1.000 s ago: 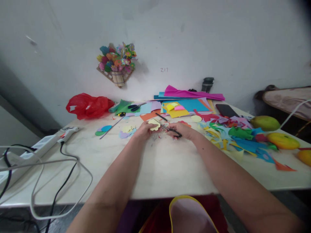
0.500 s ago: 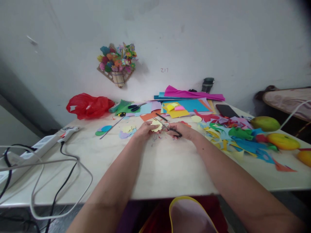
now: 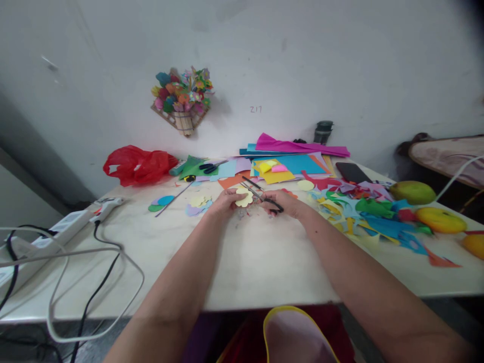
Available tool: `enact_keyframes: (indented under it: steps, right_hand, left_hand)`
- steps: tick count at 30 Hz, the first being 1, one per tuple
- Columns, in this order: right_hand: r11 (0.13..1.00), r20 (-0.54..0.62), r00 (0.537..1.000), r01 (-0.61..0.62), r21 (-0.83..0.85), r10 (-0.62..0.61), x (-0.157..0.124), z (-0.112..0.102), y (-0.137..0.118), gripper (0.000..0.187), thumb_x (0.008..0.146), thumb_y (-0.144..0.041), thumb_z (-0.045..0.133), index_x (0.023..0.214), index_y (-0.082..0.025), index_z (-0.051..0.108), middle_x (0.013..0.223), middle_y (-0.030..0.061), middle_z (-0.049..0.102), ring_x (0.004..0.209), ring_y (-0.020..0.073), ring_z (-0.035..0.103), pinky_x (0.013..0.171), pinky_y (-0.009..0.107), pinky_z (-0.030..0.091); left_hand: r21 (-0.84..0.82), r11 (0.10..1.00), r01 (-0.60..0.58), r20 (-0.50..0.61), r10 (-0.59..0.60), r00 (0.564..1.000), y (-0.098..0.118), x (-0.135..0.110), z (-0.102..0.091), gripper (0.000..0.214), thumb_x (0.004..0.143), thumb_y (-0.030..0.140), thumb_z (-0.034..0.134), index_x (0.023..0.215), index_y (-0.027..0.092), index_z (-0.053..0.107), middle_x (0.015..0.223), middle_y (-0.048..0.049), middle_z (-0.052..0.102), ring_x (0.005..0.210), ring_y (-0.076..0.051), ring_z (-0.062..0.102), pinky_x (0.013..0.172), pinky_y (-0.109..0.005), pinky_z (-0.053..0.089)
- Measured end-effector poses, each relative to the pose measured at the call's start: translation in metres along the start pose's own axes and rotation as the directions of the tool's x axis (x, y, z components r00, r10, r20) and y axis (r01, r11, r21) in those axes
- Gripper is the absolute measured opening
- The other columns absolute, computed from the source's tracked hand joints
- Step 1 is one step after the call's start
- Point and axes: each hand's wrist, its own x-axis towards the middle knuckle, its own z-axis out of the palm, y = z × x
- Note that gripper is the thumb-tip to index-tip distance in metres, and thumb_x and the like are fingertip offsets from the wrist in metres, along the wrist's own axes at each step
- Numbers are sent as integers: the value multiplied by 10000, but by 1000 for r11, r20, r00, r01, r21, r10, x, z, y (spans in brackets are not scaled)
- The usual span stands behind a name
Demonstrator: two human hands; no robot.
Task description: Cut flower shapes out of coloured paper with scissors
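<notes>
Pinched in my left hand [image 3: 226, 201] is a pale yellow paper flower [image 3: 244, 198] with a scalloped edge. My right hand [image 3: 283, 202] is closed round the black handles of a pair of scissors [image 3: 273, 205]. The scissor blades point up and left, right beside the flower's edge; whether they touch the paper I cannot tell. Small paper snippets [image 3: 242, 216] lie on the table under the hands. To the left rests a group of cut flower shapes [image 3: 199, 205] in yellow, purple and blue.
Colourful paper scraps [image 3: 363, 212] cover the right side near mangoes [image 3: 440, 220] and a phone [image 3: 353, 172]. Coloured sheets [image 3: 298, 165] lie at the back, with a second pair of scissors [image 3: 208, 167]. A red plastic bag [image 3: 138, 165] and a power strip [image 3: 56, 237] with cables sit left.
The paper flower has turned in my left hand, and more of its scalloped outline shows. The scissor blades look a little more open. My arms have hardly moved.
</notes>
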Motion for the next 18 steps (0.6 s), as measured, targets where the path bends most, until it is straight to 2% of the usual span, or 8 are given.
enact_keyframes:
  steps: [6, 12, 18]
  right_hand:
    - [996, 38, 998, 60, -67, -57, 3, -5, 6, 286, 744, -405, 727, 817, -172, 577, 601, -20, 610, 427, 76, 527, 348, 173, 281]
    - [997, 21, 1000, 18, -76, -16, 2, -2, 3, 266, 766, -403, 699, 802, -168, 579, 589, -19, 606, 409, 68, 520, 334, 166, 242]
    - [995, 20, 999, 43, -86, -42, 4, -2, 6, 291, 774, -426, 707, 788, -171, 569, 617, -5, 635, 442, 79, 557, 334, 170, 256]
  left_hand:
    - [-11, 1000, 17, -29, -17, 999, 3, -1, 3, 264, 512, 216, 876, 692, 95, 725, 685, -84, 709, 601, -155, 633, 639, -288, 547]
    - [-48, 999, -16, -45, 14, 999, 1, -1, 2, 294, 531, 225, 875, 742, 90, 722, 715, -87, 715, 625, -171, 657, 681, -311, 556]
    - [-77, 996, -40, -93, 33, 995, 1, 0, 3, 310, 534, 249, 885, 719, 97, 687, 696, -77, 706, 627, -175, 675, 652, -289, 555]
